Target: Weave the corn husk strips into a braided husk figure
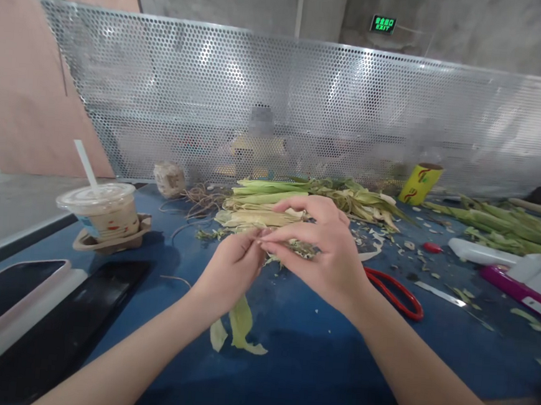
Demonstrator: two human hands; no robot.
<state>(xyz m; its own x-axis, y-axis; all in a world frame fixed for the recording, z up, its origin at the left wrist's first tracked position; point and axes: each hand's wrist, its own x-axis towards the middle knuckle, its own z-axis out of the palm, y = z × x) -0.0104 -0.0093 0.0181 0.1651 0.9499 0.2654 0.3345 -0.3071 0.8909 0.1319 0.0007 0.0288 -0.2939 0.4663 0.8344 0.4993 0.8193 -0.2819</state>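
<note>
My left hand (235,259) is closed, its thumb and fingertips pressed together in front of me. Pale green strips of corn husk (241,322) come out beneath it and appear gripped in its fingers. Thumb and index finger of my right hand (327,247) pinch at the same spot, touching the left fingertips; whatever is between them is too small to make out. The other right fingers are bent and raised. Just beyond both hands lies a stack of corn husks (261,205). Red-handled scissors (397,293) rest by my right wrist.
At left are a lidded drink cup (110,215), a phone (10,294) and a black flat item (63,336). Brown twine (205,200), a yellow roll (420,184), a blade (441,294) and a purple-white power strip (521,288) share the blue table. Perforated metal panel (189,96) stands behind.
</note>
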